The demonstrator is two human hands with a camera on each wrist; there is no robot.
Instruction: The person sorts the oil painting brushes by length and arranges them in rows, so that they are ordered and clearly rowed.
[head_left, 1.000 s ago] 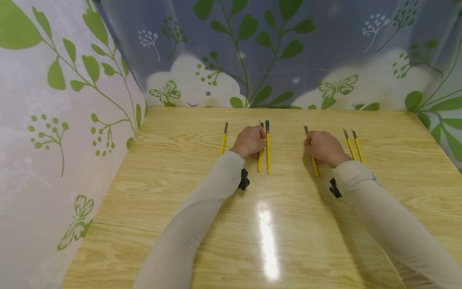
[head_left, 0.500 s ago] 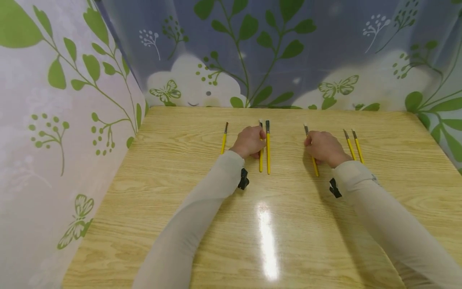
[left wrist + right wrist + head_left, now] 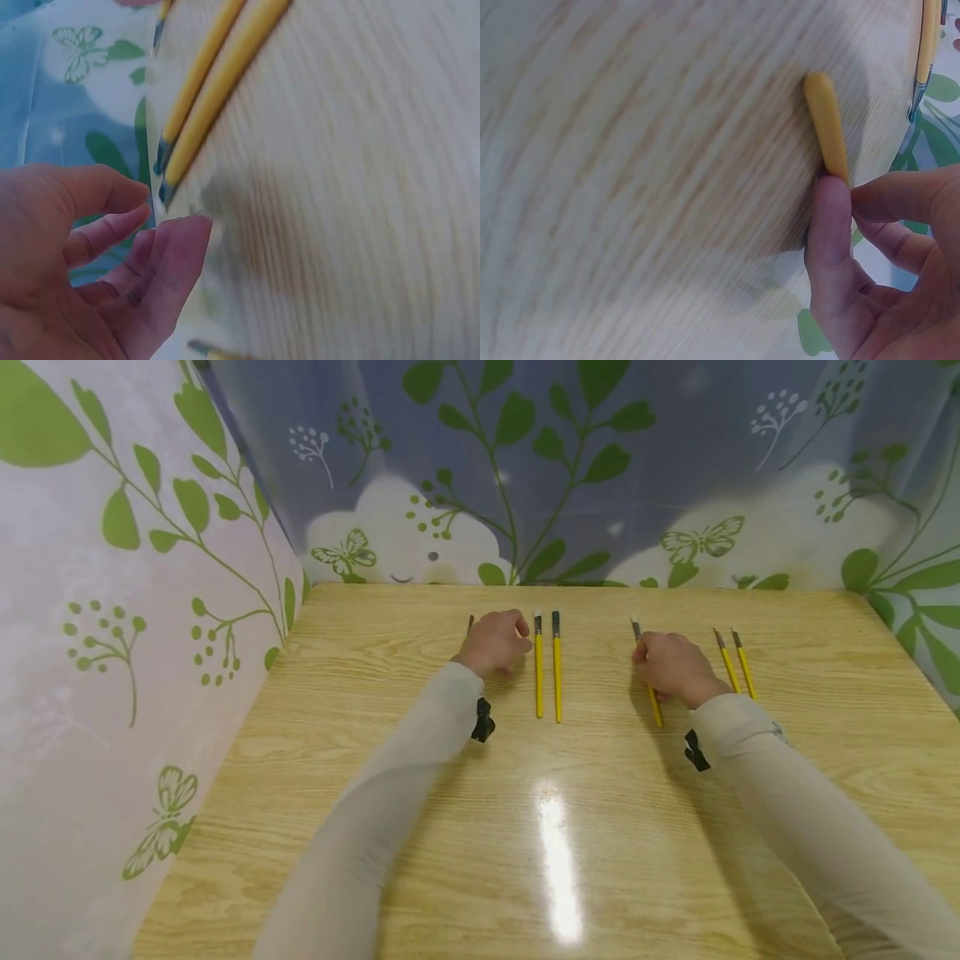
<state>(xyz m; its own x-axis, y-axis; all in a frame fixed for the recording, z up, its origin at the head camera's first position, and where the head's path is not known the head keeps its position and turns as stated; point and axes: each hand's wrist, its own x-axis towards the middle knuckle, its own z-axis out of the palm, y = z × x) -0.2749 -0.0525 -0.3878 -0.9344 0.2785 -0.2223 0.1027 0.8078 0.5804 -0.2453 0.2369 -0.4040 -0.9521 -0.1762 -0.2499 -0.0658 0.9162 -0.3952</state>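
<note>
Close to the left of two yellow-handled paintbrushes, my left hand (image 3: 495,642) hovers over the table with nothing in its loosely bent fingers. Of those two, the left paintbrush (image 3: 538,681) has a white tip and the right paintbrush (image 3: 557,681) a dark flat one. Another paintbrush (image 3: 470,622) lies mostly hidden behind the left hand. My right hand (image 3: 675,665) pinches a yellow paintbrush (image 3: 656,707) between thumb and fingers, its pale tip pointing to the back. In the right wrist view, the rounded handle end (image 3: 826,124) sticks out past the thumb.
Two more paintbrushes, a left one (image 3: 725,658) and a right one (image 3: 742,660), lie beyond the right wrist, partly covered by it. Patterned cloth (image 3: 570,485) hangs behind the wooden table (image 3: 622,827), and a patterned wall (image 3: 135,610) stands on the left.
My left hand has let go of the white-tipped paintbrush and moved left, covering most of the leftmost one. That white-tipped paintbrush now lies straighter beside its neighbour. The right hand has stayed still.
</note>
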